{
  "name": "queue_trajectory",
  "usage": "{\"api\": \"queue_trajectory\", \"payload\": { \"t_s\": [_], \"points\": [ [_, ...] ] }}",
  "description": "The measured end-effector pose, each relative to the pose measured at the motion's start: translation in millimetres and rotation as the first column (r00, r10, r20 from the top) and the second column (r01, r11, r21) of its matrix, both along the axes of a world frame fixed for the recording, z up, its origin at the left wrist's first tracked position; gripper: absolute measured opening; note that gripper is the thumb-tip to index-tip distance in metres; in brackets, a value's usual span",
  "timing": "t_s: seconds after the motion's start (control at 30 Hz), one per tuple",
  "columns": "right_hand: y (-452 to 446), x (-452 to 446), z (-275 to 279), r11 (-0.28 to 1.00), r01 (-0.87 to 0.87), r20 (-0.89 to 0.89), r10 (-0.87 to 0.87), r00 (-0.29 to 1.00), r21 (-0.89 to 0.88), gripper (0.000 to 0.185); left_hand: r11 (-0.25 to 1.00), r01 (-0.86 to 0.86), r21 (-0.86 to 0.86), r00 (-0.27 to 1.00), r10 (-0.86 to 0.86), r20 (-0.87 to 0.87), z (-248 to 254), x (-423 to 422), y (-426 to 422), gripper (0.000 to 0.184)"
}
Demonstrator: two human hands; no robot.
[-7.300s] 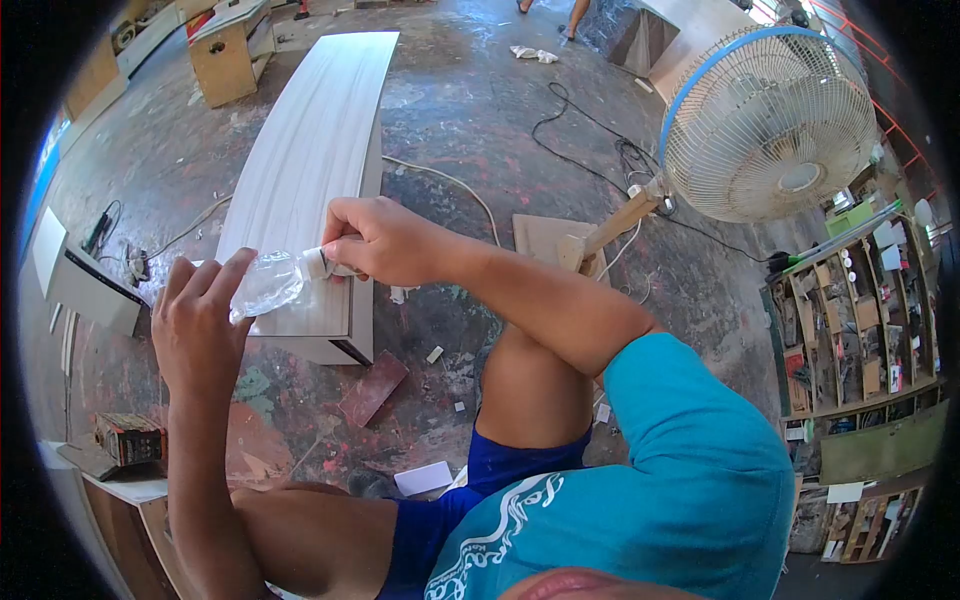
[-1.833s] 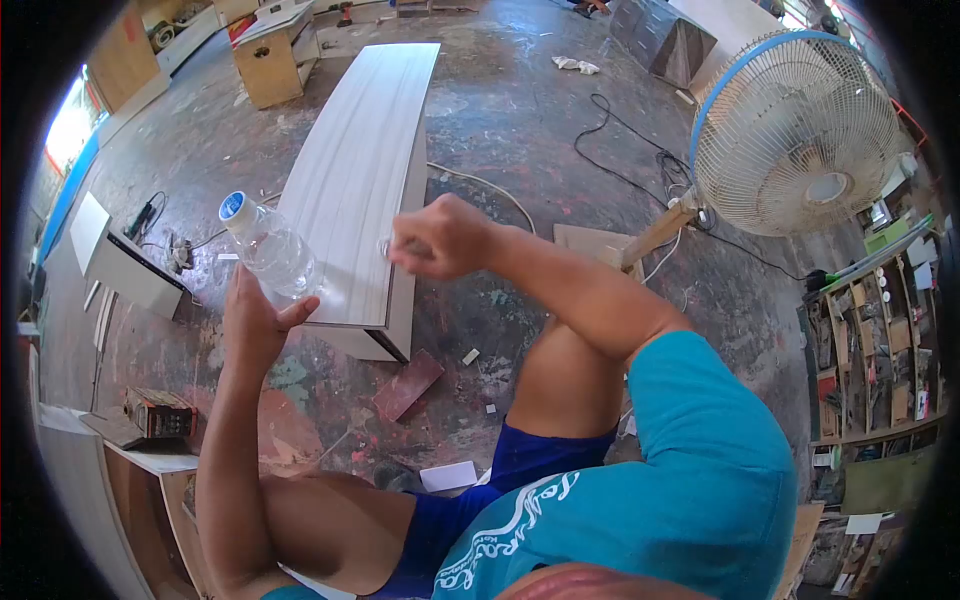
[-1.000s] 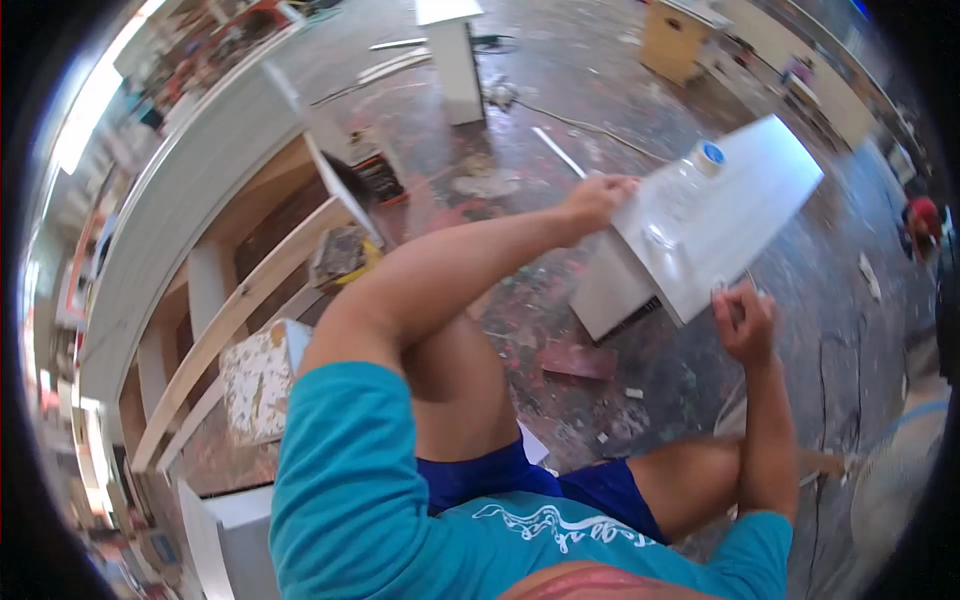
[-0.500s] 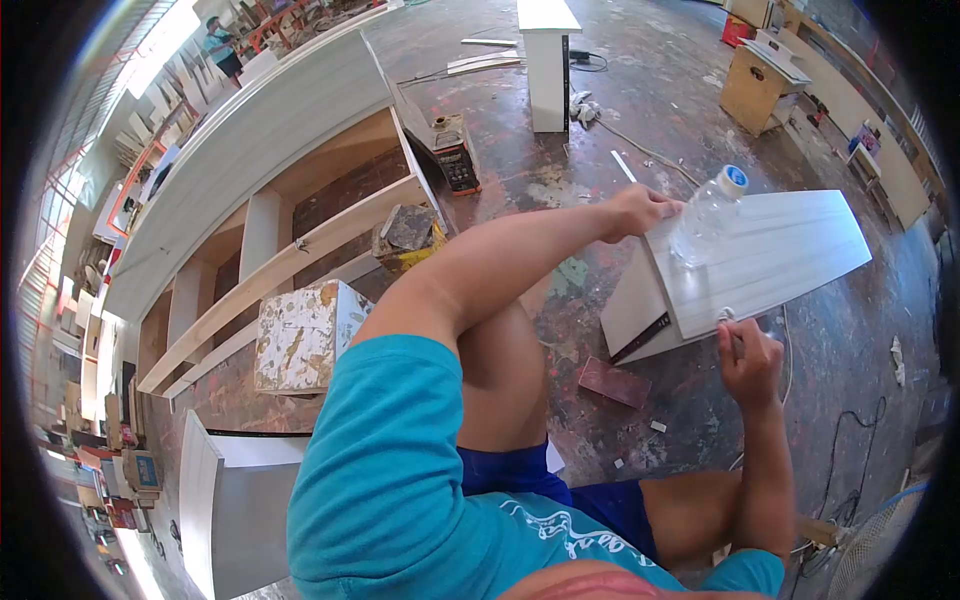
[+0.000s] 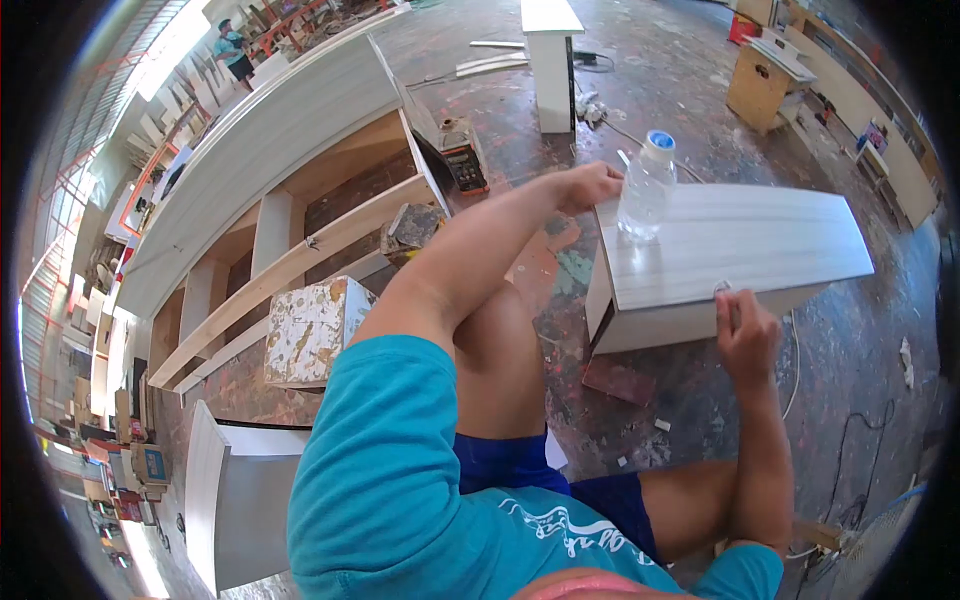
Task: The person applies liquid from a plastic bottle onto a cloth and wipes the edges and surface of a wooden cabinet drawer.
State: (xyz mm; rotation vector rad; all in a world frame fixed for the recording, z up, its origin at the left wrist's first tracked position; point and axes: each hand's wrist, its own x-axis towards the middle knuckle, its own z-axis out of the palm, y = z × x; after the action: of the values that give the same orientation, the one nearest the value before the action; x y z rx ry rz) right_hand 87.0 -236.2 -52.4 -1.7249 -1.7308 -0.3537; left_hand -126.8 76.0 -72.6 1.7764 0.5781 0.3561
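A white wood-grain box (image 5: 740,235) rests on the floor in front of me. On its top, near the left end, stands a clear plastic bottle (image 5: 648,195) with a blue cap. My left hand (image 5: 592,187) is at the box's far left corner, its fingers curled against the edge and partly hidden. At the near long edge, my right hand (image 5: 748,332) is closed in a pinch. From its fingertips pokes a small whitish wad (image 5: 722,287), perhaps cloth, touching the top panel's edge.
A long unfinished cabinet frame (image 5: 290,240) lies at left, beside a paint-spattered block (image 5: 312,330) and a metal can (image 5: 462,155). A white panel unit (image 5: 550,75) stands ahead. A reddish block (image 5: 618,382) is by the box; cables trail at right. A person (image 5: 232,50) stands far off.
The box has turned, its left end swinging away from me and leftward. The bottle has shifted left with it, and my left hand has moved left along with the corner.
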Motion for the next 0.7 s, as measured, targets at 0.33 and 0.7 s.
{"api": "queue_trajectory", "payload": {
  "t_s": [0.33,0.7],
  "points": [
    [-1.1,43.1,-26.2,0.991,0.083,-0.176,-0.063,0.982,0.106,0.016,0.907,0.109,0.408,0.993,-0.079,-0.090,0.0,-16.2,2.7,0.038],
    [-1.1,84.1,-45.8,0.948,0.255,-0.231,-0.209,0.950,0.192,0.023,0.757,0.070,0.649,0.996,-0.013,-0.093,8.2,-21.2,-0.9,0.036]
  ]
}}
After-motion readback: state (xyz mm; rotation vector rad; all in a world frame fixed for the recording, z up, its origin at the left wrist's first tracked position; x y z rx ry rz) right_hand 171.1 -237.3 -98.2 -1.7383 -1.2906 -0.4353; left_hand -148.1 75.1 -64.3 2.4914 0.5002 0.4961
